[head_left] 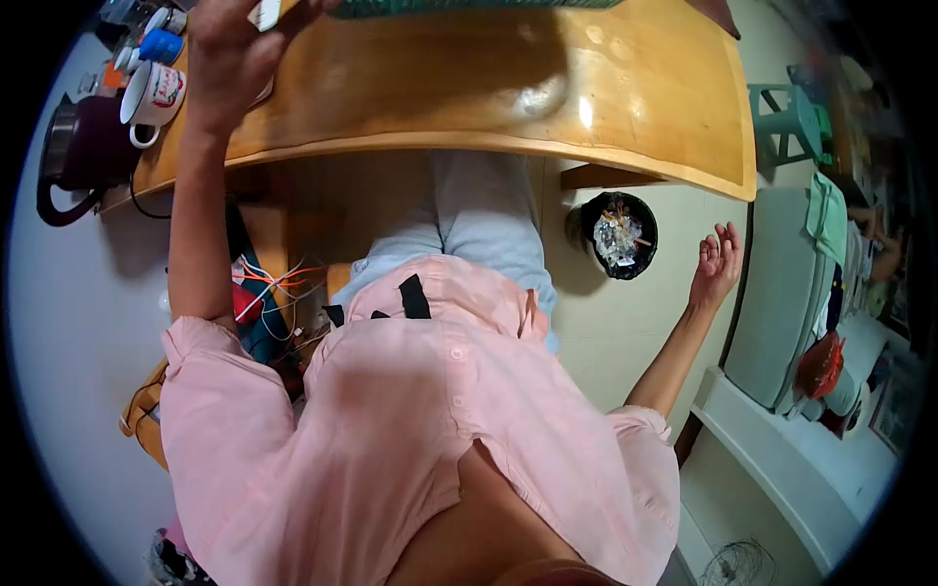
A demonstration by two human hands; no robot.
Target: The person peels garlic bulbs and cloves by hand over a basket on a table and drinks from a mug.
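Note:
My left hand (pixel 233 61) is over the left end of the wooden table (pixel 410 93), cut off in part by the top edge of the view. Its fingers are bent around a small white object (pixel 265 14), of which only a piece shows. A green, ridged-looking thing (pixel 469 9) lies along the far edge of the view, close to those fingertips. Away from the table, my right hand (pixel 718 262) hangs out to the side over the floor. Its fingers are loosely curled and apart, with nothing in them.
A white enamel mug (pixel 153 103), a blue-labelled cup (pixel 160 46) and a dark kettle (pixel 93 151) stand at left. Below the table's right part is a black bin (pixel 625 234) with litter. Tangled cables (pixel 278 283), a green stool (pixel 787 125) and a grey-green padded seat (pixel 772 293) flank me.

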